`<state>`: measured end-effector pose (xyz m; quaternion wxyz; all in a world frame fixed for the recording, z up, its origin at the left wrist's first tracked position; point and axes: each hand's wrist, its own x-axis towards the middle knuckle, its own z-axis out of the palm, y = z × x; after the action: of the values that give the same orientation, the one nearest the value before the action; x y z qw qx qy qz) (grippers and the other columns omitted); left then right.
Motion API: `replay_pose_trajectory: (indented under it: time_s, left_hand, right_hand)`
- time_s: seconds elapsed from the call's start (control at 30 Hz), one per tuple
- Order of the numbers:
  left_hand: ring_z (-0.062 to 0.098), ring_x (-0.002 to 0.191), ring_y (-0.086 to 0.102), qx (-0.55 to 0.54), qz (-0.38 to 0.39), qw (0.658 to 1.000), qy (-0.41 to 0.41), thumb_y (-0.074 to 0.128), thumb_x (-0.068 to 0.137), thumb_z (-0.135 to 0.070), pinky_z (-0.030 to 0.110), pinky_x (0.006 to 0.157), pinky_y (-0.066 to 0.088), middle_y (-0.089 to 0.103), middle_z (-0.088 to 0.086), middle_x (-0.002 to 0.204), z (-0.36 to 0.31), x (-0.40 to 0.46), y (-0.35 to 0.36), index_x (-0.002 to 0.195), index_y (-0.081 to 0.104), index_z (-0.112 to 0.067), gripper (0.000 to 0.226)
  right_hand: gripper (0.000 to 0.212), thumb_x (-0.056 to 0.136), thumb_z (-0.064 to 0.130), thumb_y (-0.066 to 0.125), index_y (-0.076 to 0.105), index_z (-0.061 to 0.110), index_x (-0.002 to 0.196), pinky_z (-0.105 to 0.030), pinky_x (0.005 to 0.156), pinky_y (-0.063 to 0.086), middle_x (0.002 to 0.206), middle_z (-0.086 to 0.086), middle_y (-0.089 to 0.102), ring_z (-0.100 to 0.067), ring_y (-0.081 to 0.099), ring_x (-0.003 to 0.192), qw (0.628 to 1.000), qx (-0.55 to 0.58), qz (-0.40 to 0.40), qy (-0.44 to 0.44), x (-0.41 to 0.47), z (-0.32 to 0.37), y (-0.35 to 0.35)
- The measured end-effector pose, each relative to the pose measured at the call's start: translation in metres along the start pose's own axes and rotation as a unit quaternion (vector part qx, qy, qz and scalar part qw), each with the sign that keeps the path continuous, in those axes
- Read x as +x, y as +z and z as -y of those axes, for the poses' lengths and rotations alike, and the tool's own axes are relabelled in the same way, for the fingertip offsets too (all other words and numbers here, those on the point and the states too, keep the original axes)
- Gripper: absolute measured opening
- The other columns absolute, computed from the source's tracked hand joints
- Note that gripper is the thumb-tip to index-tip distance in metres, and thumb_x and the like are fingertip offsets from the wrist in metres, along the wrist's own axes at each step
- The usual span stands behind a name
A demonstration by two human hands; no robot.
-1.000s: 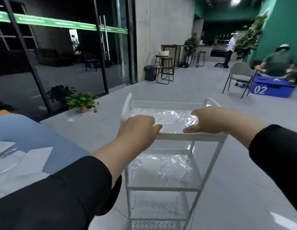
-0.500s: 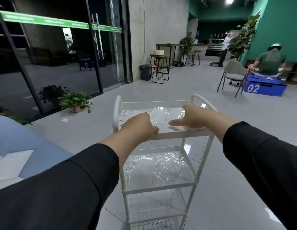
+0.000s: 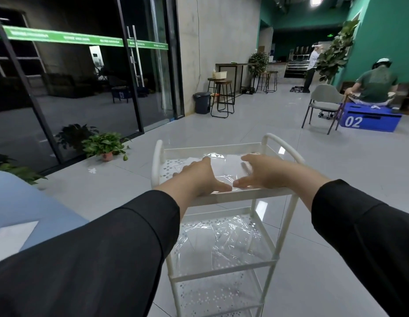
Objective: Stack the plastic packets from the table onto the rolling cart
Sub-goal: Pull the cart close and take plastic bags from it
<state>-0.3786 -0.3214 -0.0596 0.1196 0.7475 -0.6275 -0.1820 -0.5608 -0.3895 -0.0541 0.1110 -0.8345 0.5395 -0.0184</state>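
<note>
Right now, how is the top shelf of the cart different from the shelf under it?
The top shelf has both hands on its plastic packets: left hand, right hand. The middle shelf has no hands on it. The top shelf's packets lie flat and smooth under the hands; the middle shelf's packets look crinkled and loose. Both shelves are white, have small holes, and hold clear packets.

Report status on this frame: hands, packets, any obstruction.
Both hands, left hand and right hand, open, flat on the clear packet atop the cart. More packets on second shelf. Nothing in the way.
</note>
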Motion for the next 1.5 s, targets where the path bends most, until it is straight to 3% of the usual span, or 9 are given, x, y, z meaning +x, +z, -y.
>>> replay_pose_trajectory:
  time_s: [0.2,0.47,0.7,0.87,0.97,1.13,1.3,1.4,1.5]
  left_hand:
    - [0.025,0.130,0.051,-0.054,-0.025,0.996,0.063,0.087,0.074,-0.039,0.042,0.107,0.043,0.051,0.001,0.148,-0.006,0.006,0.003,0.154,0.030,-0.026,0.100]
    - [0.013,0.086,0.061,-0.329,-0.101,0.936,0.076,0.076,0.090,-0.024,0.025,0.062,0.043,0.060,-0.004,0.107,-0.005,0.007,0.002,0.149,0.039,-0.030,0.070]
    - [0.017,0.111,0.053,-0.427,-0.154,0.889,0.058,0.067,0.097,-0.027,0.031,0.087,0.041,0.054,0.000,0.131,-0.012,0.006,-0.001,0.150,0.039,-0.024,0.060]
    - [0.023,0.139,0.043,-0.430,-0.159,0.887,0.059,0.073,0.091,-0.043,0.031,0.098,0.037,0.036,0.002,0.159,-0.015,0.004,-0.008,0.160,0.019,-0.026,0.090]
    - [0.028,0.144,0.039,-0.491,-0.121,0.862,0.031,0.077,0.085,-0.051,0.038,0.107,0.034,0.031,0.004,0.162,-0.017,0.005,-0.018,0.161,0.013,-0.028,0.102]
    - [0.031,0.106,0.071,-0.558,-0.056,0.827,0.029,0.084,0.068,-0.053,0.055,0.098,0.053,0.076,0.008,0.113,-0.022,0.000,-0.024,0.120,0.067,-0.015,0.067]
    - [0.035,0.095,0.075,-0.571,-0.044,0.820,0.021,0.086,0.077,-0.042,0.056,0.084,0.060,0.076,0.013,0.107,-0.024,-0.005,-0.029,0.112,0.069,-0.015,0.047]
    - [0.035,0.094,0.075,-0.568,-0.023,0.823,0.023,0.090,0.064,-0.057,0.057,0.084,0.060,0.077,0.011,0.107,-0.023,-0.009,-0.039,0.114,0.070,-0.019,0.066]
    - [0.031,0.092,0.075,-0.530,-0.029,0.847,0.004,0.090,0.065,-0.054,0.045,0.079,0.062,0.078,0.008,0.102,-0.024,-0.011,-0.042,0.106,0.073,-0.022,0.055]
  right_hand:
    - [0.089,0.077,0.047,0.082,0.035,0.033,0.152,-0.030,0.088,0.041,0.138,0.000,0.058,-0.019,0.057,0.113,0.995,0.093,-0.028,-0.038,0.002,0.002,0.001]
    - [0.066,0.079,0.011,0.080,0.052,0.036,0.133,-0.016,0.062,0.048,0.090,0.010,0.068,-0.008,0.063,0.075,0.953,0.285,-0.061,-0.081,-0.003,0.006,-0.001]
    - [0.061,0.079,-0.003,0.075,0.060,0.027,0.130,-0.048,0.085,0.057,0.103,-0.010,0.075,-0.032,0.072,0.097,0.903,0.421,-0.046,-0.068,-0.003,0.007,-0.003]
    - [0.046,0.085,-0.003,0.071,0.064,0.020,0.124,-0.025,0.066,0.055,0.097,-0.006,0.075,-0.012,0.072,0.075,0.881,0.457,-0.093,-0.080,-0.006,0.000,-0.010]
    - [0.044,0.084,-0.003,0.070,0.067,0.025,0.118,-0.034,0.079,0.055,0.095,-0.002,0.075,-0.018,0.071,0.085,0.872,0.469,-0.097,-0.101,-0.008,-0.001,-0.020]
    - [0.035,0.085,0.007,0.074,0.068,0.029,0.112,-0.044,0.084,0.057,0.097,-0.001,0.075,-0.024,0.072,0.090,0.892,0.427,-0.077,-0.128,-0.012,0.006,-0.027]
    - [0.041,0.085,0.025,0.080,0.057,0.037,0.117,-0.006,0.062,0.041,0.090,0.022,0.062,0.002,0.060,0.083,0.951,0.237,-0.126,-0.152,-0.027,0.026,-0.033]
    - [0.085,0.083,0.037,0.080,0.031,0.034,0.153,-0.021,0.080,0.040,0.124,0.007,0.059,-0.017,0.056,0.112,0.969,0.158,-0.130,-0.138,-0.025,0.035,-0.036]
    - [0.083,0.080,0.042,0.080,0.034,0.034,0.149,-0.023,0.080,0.039,0.125,0.007,0.054,-0.017,0.054,0.115,0.970,0.146,-0.124,-0.152,-0.024,0.042,-0.036]
